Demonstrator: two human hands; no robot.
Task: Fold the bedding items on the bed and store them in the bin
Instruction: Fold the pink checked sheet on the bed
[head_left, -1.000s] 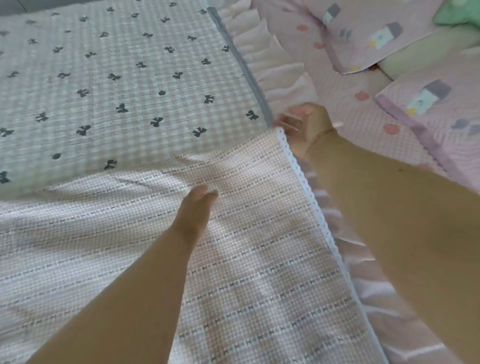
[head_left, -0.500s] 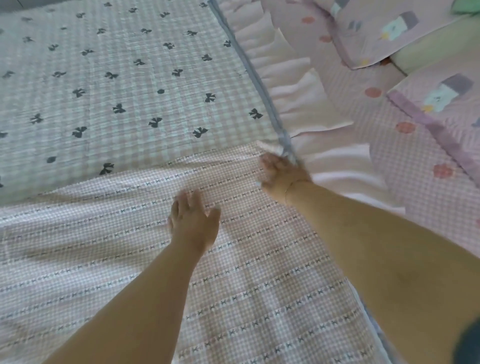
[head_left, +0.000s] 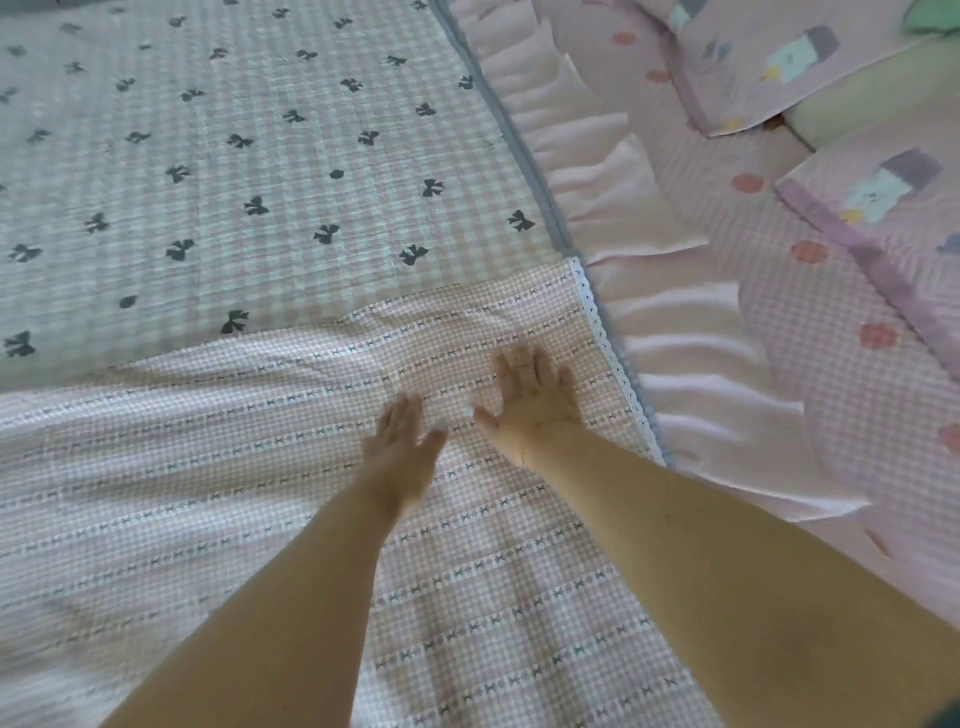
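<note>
A pink checked cover (head_left: 260, 467) with rows of small grey crosses and a white lace edge lies folded over a larger checked quilt (head_left: 234, 171) printed with dark bows and edged with a pink ruffle. My left hand (head_left: 402, 449) and my right hand (head_left: 535, 402) both lie flat on the pink cover near its far right corner, fingers spread and straight. The two hands sit close together, palms down. Wrinkles run leftward through the cloth from the hands.
The quilt's pink ruffle (head_left: 649, 291) spreads onto a pink checked sheet (head_left: 810, 332) with red dots on the right. Pillows (head_left: 779, 67) with printed patches lie at the top right, with a pale green cushion (head_left: 857, 98) between them. No bin is in view.
My right hand let go of the cover's corner, came back toward me and opened flat on the cloth. My left hand slid slightly right and flattened beside it.
</note>
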